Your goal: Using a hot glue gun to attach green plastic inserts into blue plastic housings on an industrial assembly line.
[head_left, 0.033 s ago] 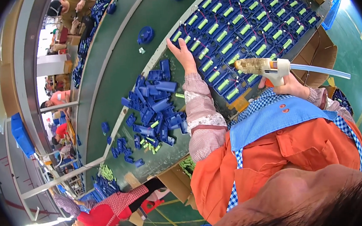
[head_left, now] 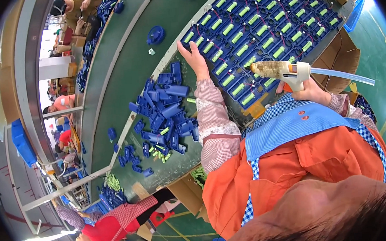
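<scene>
At upper right of the frame, dark blue plastic casings (head_left: 259,37) carry lime-green cylindrical cells (head_left: 262,30). Right of centre, a white plastic glue gun (head_left: 295,81) has a brown-mottled barrel and a translucent, bluish-white glue stick (head_left: 343,76). At lower right, an orange cloth shirt (head_left: 225,190) meets a light blue apron bib (head_left: 293,126) with blue-and-white checked trim. The pinkish cloth sleeve (head_left: 209,101) is finely checked.

At the lower right of the frame, an orange cloth shirt (head_left: 331,155) shows under a light-blue ribbed apron bib (head_left: 275,134) with two round reddish buttons (head_left: 305,118) and blue-and-white checked straps (head_left: 248,206). Finely checked pinkish sleeves (head_left: 212,116) carry white lacy bands (head_left: 223,130).
</scene>
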`<state>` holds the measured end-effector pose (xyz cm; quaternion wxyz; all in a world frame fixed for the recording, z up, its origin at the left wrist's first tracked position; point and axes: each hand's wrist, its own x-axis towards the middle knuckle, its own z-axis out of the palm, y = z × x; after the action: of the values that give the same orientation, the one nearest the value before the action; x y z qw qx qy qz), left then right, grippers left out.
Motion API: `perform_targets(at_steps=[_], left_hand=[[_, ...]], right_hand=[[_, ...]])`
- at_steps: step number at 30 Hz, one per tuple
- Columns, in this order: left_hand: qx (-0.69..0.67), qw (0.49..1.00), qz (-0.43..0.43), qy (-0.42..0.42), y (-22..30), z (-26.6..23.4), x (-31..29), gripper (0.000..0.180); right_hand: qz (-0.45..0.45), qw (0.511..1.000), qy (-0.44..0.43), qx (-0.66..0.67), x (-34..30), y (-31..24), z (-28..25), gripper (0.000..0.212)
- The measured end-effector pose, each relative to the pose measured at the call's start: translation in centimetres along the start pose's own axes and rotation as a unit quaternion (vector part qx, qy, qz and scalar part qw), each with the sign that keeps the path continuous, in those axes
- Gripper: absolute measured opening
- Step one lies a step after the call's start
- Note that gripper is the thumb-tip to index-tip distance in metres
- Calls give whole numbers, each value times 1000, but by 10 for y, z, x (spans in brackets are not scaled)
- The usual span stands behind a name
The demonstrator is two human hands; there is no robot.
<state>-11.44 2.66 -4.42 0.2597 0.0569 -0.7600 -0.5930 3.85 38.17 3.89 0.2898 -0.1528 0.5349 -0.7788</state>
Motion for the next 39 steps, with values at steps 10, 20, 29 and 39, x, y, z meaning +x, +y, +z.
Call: perform_targets(at_steps=[10, 20, 29, 39], left_hand=[[98, 975, -47, -192, 88, -51, -163, 107], [428, 874, 30, -227, 91, -19, -217, 121], [436, 876, 59, -199, 84, -1, -220, 117], [347, 906, 2, -242, 95, -27, -198, 123]], right_hand=[[13, 1000, 14, -10, 6, 1, 0, 81], [26, 997, -14, -66, 9, -2, -5, 69], [15, 999, -11, -43, 5, 0, -6, 67], [-59, 998, -9, -19, 5, -11, -14, 60]])
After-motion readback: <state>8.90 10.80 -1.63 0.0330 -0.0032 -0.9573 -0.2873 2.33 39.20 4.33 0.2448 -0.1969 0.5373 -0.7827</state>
